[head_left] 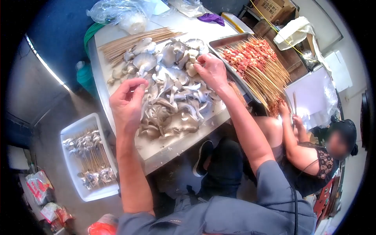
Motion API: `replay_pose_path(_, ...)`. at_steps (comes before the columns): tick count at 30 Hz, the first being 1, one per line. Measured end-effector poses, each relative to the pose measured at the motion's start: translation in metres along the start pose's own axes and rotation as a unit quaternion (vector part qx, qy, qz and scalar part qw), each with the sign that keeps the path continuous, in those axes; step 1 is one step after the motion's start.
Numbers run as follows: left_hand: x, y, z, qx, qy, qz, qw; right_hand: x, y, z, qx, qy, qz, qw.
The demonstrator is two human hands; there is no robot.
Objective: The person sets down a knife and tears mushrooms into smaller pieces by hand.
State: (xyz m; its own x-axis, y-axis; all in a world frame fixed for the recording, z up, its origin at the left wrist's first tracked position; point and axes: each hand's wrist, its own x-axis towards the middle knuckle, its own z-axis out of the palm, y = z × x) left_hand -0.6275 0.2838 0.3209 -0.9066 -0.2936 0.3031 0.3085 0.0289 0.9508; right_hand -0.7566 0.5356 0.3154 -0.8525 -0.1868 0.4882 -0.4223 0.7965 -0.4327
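Note:
A heap of grey-white oyster mushrooms (172,92) covers the middle of the white table (156,154). My left hand (128,102) is over the heap's left side, its fingers curled and thumb pressed near the index finger; whatever it pinches, if anything, I cannot make out. At the upper right of the heap, my right hand (212,71) has thumb and fingers closed on a small oyster mushroom (191,69). Behind the heap lies a bundle of bare wooden skewers (113,49), partly covered by mushrooms.
On the right, a metal tray (231,38) holds many red meat skewers (250,58). Beside it a co-worker (309,156) holds sticks. A white tub (88,192) of mushroom skewers is on the floor at left. Plastic bags (117,11) lie at the table's back.

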Motion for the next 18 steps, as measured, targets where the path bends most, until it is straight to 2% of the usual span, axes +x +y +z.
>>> replay_pose_path(1,0.000,0.000,0.000,-0.012,0.005,-0.004,1.000,0.000,0.001,0.001,-0.029,0.010,-0.012,0.999)
replay_pose_path(5,0.000,-0.001,0.001,-0.032,0.005,0.004,0.999,-0.011,-0.004,-0.002,0.000,0.036,-0.021,0.999)
replay_pose_path(7,0.000,-0.003,0.000,-0.021,-0.012,0.000,1.000,-0.018,-0.013,-0.004,0.147,0.083,0.059,0.984)
replay_pose_path(8,0.000,-0.003,0.000,-0.021,-0.011,0.000,1.000,-0.019,-0.016,-0.003,0.251,0.085,0.109,0.958)
replay_pose_path(9,-0.003,-0.004,0.001,-0.029,-0.024,0.008,0.999,-0.022,-0.020,-0.002,0.253,0.088,0.105,0.958)
replay_pose_path(11,-0.004,-0.004,0.007,-0.038,-0.037,0.010,0.999,-0.027,-0.045,-0.010,0.448,0.082,0.171,0.874)
replay_pose_path(13,-0.004,-0.005,0.017,-0.022,-0.065,0.077,0.995,-0.034,-0.069,-0.009,0.516,0.066,0.158,0.839)
replay_pose_path(17,-0.008,0.000,0.024,-0.083,-0.077,0.035,0.993,-0.052,-0.121,-0.006,0.539,0.049,0.151,0.827)
replay_pose_path(18,-0.011,0.004,0.024,-0.111,-0.052,0.008,0.992,-0.056,-0.127,-0.002,0.535,0.042,0.145,0.832)
